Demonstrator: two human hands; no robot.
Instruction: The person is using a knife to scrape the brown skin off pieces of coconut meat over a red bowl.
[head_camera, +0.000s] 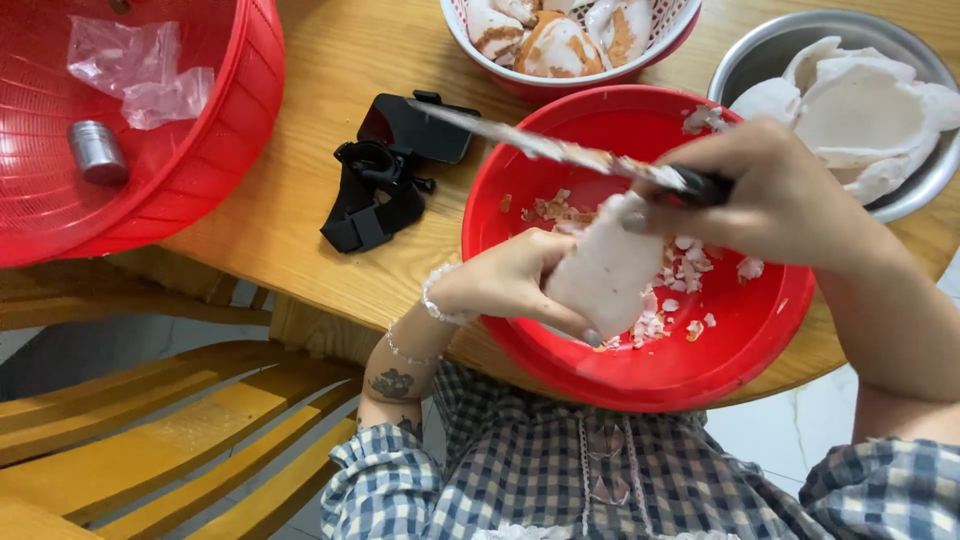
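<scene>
Here, left hand: the left hand (510, 280) is wrapped around a white coconut piece (606, 270), held over the red bowl (640, 370) at the tabletop's near edge.
Right hand: the right hand (775, 195) is closed on a knife (560, 152), its blade reaching left, its base touching the piece's top.
Bowl contents: brown-and-white peelings (680, 270).
Far edge: a steel bowl (760, 50) of peeled white pieces.
Left of bowl: a black strap mount (385, 170).

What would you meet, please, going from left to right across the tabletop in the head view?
Large red mesh basket → black strap mount → red plastic bowl of peelings → round steel bowl of white peeled pieces.
</scene>
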